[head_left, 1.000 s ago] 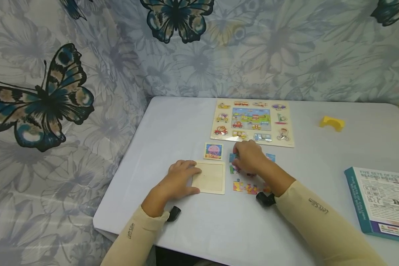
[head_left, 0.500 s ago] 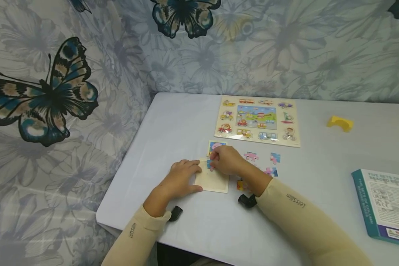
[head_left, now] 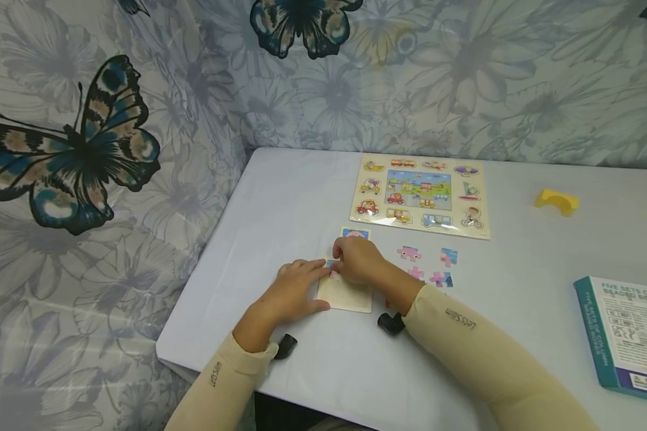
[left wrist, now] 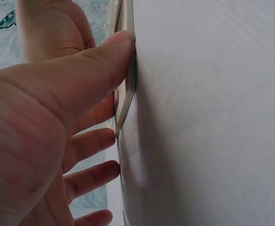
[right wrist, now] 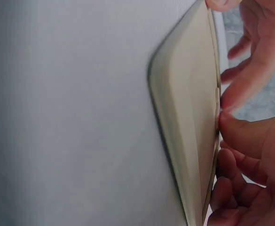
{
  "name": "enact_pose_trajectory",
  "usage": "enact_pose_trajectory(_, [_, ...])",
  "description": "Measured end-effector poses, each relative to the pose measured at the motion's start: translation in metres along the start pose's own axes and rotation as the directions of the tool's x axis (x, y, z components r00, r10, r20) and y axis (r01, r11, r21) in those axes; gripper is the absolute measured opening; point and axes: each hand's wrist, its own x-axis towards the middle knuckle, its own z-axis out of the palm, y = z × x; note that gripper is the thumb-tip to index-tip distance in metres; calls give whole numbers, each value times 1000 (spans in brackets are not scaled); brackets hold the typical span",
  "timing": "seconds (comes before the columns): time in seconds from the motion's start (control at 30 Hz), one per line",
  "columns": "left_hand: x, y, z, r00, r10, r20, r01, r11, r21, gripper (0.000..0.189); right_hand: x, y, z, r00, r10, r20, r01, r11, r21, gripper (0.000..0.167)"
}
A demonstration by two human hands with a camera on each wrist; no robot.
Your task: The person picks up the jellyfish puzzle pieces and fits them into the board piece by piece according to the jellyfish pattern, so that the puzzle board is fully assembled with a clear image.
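A shallow wooden puzzle tray (head_left: 345,295) lies on the white table, its lower part bare. My left hand (head_left: 293,291) steadies the tray's left side, thumb at the near corner and forefinger at the far one. In the left wrist view, the thumb rests on the tray's edge (left wrist: 125,101) and the other fingers reach out loosely. My right hand (head_left: 358,260) holds a small blue-and-pink jigsaw piece (head_left: 330,263) at the tray's far left corner, fingers curled; most of the piece is hidden. Just beyond, a jellyfish picture card (head_left: 356,232) is partly covered by the right hand.
Loose jigsaw pieces, including a pink one (head_left: 409,254) and a blue-and-pink one (head_left: 449,257), lie right of the tray. Behind stands a vehicle picture board (head_left: 374,222) lying flat. A yellow arch block (head_left: 557,202) and a teal-edged box (head_left: 625,335) are at right.
My right hand has picked a blue-and-pink piece from the loose ones and carried it left to the tray's far left corner. My left hand has stayed at the tray.
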Motion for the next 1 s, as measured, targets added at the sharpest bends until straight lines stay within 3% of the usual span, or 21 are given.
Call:
enact_pose_trajectory(0.27, [1, 5, -3, 1000, 16, 19, -17, 995, 94, 74, -10, 12, -21, 1000, 18, 4, -18, 1000, -17, 22])
enact_pose_trajectory(0.57, [2, 10, -6, 999, -19, 50, 13, 993, 115, 78, -47, 81, -77, 977, 212, 9, -209, 970, -127, 39])
enact_pose_trajectory(0.73, [1, 10, -8, 999, -22, 48, 16, 992, 122, 77, -59, 106, -76, 974, 228, 7, -225, 965, -136, 40])
enact_pose_trajectory(1.0, [1, 15, -8, 997, -5, 72, -2, 996, 95, 74, -64, 113, -67, 976, 219, -5, -219, 975, -33, 30])
